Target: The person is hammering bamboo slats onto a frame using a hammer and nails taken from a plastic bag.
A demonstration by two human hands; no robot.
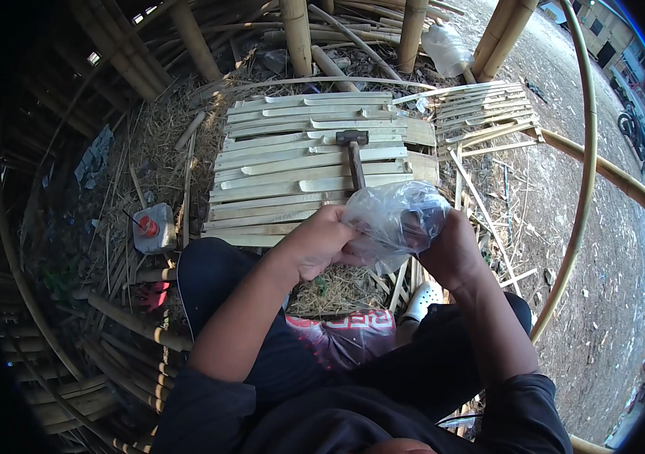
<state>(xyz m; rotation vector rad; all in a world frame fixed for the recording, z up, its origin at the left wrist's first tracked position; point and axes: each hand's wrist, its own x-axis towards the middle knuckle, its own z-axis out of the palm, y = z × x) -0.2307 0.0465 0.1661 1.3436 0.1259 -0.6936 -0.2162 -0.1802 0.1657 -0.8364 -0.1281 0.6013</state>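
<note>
My left hand (318,242) pinches the edge of a clear plastic bag (394,219) held in front of my knees. My right hand (451,250) is partly inside or behind the same bag, its fingers hidden by the plastic. Something dark shows through the bag, too blurred to tell what. Just beyond the bag a hammer (354,155) with a dark head and a wooden handle lies on a mat of flat split bamboo slats (292,166), its handle pointing toward my hands.
A second slat panel (489,113) lies at the right rear. Thick bamboo poles (296,34) stand behind, and a bent pole (587,166) arcs along the right. A small white box with a red cap (153,227) sits on straw at left. Another clear bag (447,49) rests near the poles.
</note>
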